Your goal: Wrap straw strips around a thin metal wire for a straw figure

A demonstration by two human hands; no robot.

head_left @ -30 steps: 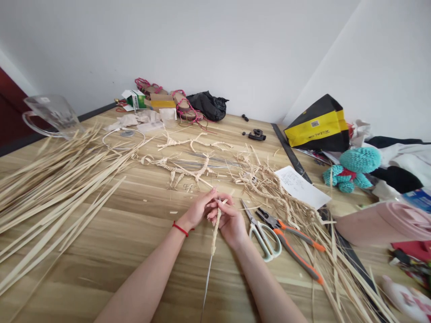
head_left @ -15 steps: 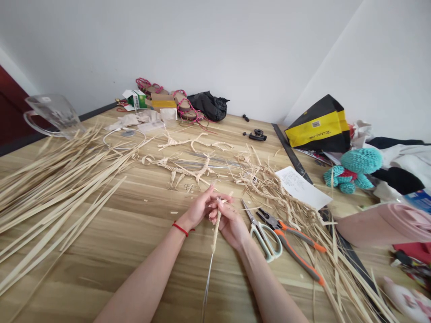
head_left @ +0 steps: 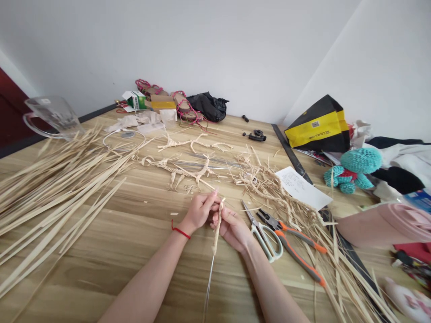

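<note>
My left hand [head_left: 201, 210], with a red cord bracelet [head_left: 181, 231] on its wrist, is closed at the upper end of a straw-wrapped wire [head_left: 216, 233]. It pinches a pale straw strip [head_left: 222, 200] there, partly hidden by the fingers. My right hand [head_left: 235, 228] is shut on the wrapped part of the wire, thumb and fingers around it. Bare metal wires [head_left: 208, 287] run out of the wrapping toward me. Right of my hand lie scissors [head_left: 267, 241] with pale handles and orange-grey pliers [head_left: 296, 244].
Long straw strips [head_left: 67, 179] spread over the left side, near a glass mug [head_left: 55, 117]. Straw-wrapped branching figures [head_left: 188, 172] lie ahead. A tangled straw heap [head_left: 269, 184], a written paper [head_left: 303, 187] and a pink roll [head_left: 380, 224] are on the right.
My left hand has turned and drawn back slightly from the wire's tip. The straw strip that crossed over my right fingers is now close against the wire's upper end.
</note>
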